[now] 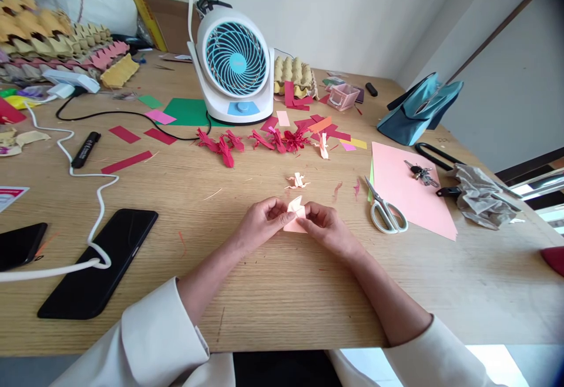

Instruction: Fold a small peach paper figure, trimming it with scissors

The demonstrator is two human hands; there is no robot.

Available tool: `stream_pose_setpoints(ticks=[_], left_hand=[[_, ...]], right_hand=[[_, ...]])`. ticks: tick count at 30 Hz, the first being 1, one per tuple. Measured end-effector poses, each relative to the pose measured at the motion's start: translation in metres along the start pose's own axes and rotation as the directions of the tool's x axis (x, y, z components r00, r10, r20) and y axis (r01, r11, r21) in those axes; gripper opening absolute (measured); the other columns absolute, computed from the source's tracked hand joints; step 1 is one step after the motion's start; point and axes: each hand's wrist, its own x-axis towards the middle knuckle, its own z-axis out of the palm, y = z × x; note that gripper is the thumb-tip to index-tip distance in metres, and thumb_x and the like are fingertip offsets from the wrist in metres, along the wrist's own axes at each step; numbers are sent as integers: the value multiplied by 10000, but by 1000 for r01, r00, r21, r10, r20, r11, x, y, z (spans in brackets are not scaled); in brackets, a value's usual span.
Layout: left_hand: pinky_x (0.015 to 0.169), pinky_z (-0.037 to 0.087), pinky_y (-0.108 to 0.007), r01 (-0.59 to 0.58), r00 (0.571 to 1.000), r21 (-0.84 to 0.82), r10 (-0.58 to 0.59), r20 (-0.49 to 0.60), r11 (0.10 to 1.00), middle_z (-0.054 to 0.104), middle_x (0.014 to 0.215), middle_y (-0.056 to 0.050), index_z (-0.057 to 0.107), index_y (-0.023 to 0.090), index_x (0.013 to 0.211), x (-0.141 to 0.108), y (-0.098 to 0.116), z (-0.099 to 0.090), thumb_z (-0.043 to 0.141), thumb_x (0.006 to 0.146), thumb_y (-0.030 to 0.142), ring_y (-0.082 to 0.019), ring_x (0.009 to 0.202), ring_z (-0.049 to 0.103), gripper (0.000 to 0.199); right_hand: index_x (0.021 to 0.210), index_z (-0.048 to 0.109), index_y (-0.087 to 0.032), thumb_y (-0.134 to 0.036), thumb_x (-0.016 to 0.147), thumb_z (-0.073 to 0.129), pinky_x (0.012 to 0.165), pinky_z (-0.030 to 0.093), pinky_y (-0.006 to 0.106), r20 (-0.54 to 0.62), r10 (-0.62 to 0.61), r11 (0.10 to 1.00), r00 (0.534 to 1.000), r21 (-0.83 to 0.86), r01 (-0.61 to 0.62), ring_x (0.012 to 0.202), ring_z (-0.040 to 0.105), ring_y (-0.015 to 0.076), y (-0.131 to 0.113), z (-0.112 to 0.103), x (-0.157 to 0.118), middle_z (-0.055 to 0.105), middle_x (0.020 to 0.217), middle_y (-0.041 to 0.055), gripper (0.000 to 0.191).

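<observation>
Between my two hands is a small, partly folded piece of pale pink paper (296, 208), held above the wooden table. My left hand (268, 218) pinches its left side, thumb at the front. On the right side, the thumb and fingers of my right hand (324, 225) grip the same paper. Just beyond lies a finished-looking pale folded paper figure (298, 181) with thin limbs. Farther back, several red folded paper figures (224, 149) lie in a row, with another pale one (324, 146) at the right end.
White-handled scissors (388, 214) lie right of my hands, beside a pink sheet (409, 193) with keys (422, 172) on it. A white fan (238, 61) stands at the back. Left are a black tablet-like device (99, 263), a white cable (100, 199) and a marker (86, 150).
</observation>
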Motion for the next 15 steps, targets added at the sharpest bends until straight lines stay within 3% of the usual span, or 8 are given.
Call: stream_pose_setpoints(ticks=[5,12,15], left_hand=[[555,350,-203,-33,999,7,33,2,999,444,666,31,504,163,678,0,0,2,666,810,462,-96,629,436,365],[558,409,-204,22,999,-115,-27,-39,993,479,651,37,470,171,657,1,-1,1,683,776,424,-99,624,475,351],[574,460,-215,91,996,-192,-93,-4,977,566,716,15,551,161,733,1,-1,0,695,767,438,-114,667,541,314]], right_hand=[[798,621,-162,-458,885,606,576,350,248,38,22,992,999,-122,-17,629,477,110,-3,1,-3,580,710,-4,309],[904,574,-192,-431,874,651,596,382,251,19,-44,998,999,49,43,662,499,118,7,2,0,566,749,-8,252],[919,534,-212,-397,875,661,613,396,249,-16,-92,990,996,110,93,680,511,120,8,4,0,554,750,-16,229]])
